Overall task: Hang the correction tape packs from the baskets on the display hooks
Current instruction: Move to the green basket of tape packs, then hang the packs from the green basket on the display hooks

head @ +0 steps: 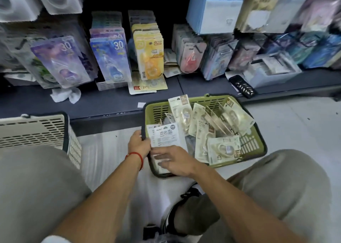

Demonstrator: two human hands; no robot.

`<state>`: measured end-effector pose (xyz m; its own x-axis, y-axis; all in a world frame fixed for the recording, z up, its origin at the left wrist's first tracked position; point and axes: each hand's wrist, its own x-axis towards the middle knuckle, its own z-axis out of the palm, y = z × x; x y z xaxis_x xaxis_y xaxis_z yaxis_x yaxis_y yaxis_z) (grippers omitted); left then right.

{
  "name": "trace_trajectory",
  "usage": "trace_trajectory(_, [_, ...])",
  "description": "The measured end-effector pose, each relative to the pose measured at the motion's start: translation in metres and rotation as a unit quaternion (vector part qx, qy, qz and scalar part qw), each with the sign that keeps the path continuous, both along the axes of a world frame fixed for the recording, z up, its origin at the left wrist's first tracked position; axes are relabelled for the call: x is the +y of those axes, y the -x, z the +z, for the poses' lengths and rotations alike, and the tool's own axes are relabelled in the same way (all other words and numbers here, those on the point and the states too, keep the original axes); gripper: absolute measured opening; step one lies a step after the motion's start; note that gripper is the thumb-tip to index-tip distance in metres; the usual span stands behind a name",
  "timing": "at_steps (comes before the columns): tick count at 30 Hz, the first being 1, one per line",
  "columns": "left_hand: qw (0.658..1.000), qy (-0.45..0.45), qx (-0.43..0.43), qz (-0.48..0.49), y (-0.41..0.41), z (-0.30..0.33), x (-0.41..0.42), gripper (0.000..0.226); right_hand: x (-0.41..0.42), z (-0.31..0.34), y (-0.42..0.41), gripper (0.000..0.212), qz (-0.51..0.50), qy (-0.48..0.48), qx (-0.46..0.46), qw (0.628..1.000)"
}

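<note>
Grip: both hands on white pack (165,135) (green basket (255,151))

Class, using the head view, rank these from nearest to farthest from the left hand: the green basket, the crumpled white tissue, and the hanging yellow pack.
1. green basket: touching the left hand, at its right.
2. crumpled white tissue: on the shelf, up-left.
3. yellow pack: hanging above the shelf, farthest.
</note>
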<state>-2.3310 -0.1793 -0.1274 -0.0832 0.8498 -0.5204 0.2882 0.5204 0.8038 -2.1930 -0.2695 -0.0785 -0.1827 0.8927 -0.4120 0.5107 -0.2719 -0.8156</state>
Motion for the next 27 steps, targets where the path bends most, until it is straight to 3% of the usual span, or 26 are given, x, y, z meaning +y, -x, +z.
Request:
trace_trajectory(4, [0.998, -0.011, 0.061, 0.033, 0.033, 0.001, 0.007, 0.014, -0.001, 0.020, -0.042, 0.040, -0.190, -0.169, -0.080, 0.964])
trace_trajectory(8, [0.991, -0.014, 0.111, 0.076, 0.068, 0.013, 0.001, 0.012, -0.012, 0.029, -0.094, 0.033, -0.308, -0.203, -0.207, 0.906])
trace_trajectory(11, [0.976, -0.014, 0.193, 0.100, 0.089, 0.024, -0.007, 0.020, -0.018, 0.021, -0.097, 0.043, -0.264, -0.159, -0.251, 0.918])
trace_trajectory(16, [0.961, -0.033, 0.237, 0.137, 0.100, 0.050, -0.018, 0.036, 0.010, 0.002, -0.051, 0.069, -0.110, -0.087, -0.268, 0.953])
trace_trajectory(18, [0.947, -0.069, 0.304, 0.079, 0.094, 0.059, -0.021, 0.056, 0.027, -0.008, -0.037, 0.074, -0.088, -0.072, -0.306, 0.945])
trace_trajectory(21, [0.893, -0.221, 0.385, -0.074, 0.076, 0.071, -0.032, 0.073, 0.037, -0.022, -0.035, 0.063, -0.091, -0.073, -0.349, 0.930])
trace_trajectory(23, [0.884, -0.284, 0.344, -0.141, 0.059, 0.076, -0.042, 0.070, 0.039, -0.025, -0.040, 0.051, -0.130, -0.108, -0.335, 0.927])
trace_trajectory(27, [0.910, -0.262, 0.246, -0.205, 0.037, 0.080, -0.063, 0.066, 0.044, -0.002, -0.042, 0.037, -0.299, -0.154, -0.179, 0.925])
